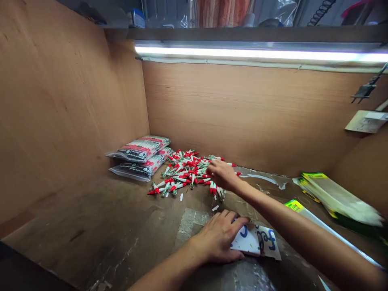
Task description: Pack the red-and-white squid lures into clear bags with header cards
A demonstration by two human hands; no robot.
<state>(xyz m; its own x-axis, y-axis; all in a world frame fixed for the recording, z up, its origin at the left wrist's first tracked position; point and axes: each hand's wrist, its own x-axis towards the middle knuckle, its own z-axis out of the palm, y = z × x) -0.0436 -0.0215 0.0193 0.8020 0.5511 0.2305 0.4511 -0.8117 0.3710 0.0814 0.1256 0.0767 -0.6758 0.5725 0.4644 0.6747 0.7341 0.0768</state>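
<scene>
A heap of small red, white and green lures (184,171) lies on the brown worktop near the back wall. My right hand (222,174) reaches into the right side of the heap, fingers curled over some pieces; what it grips is hidden. My left hand (220,238) lies nearer to me, fingers closed on the left end of a white card with blue writing (260,241), pressing it to the worktop.
Two stacked clear bags of packed lures (140,155) sit at the back left. Yellow-topped empty bags (330,196) lie at the right. Plywood walls enclose the left and back; a strip light (257,53) runs overhead. A wall socket (365,121) is at right.
</scene>
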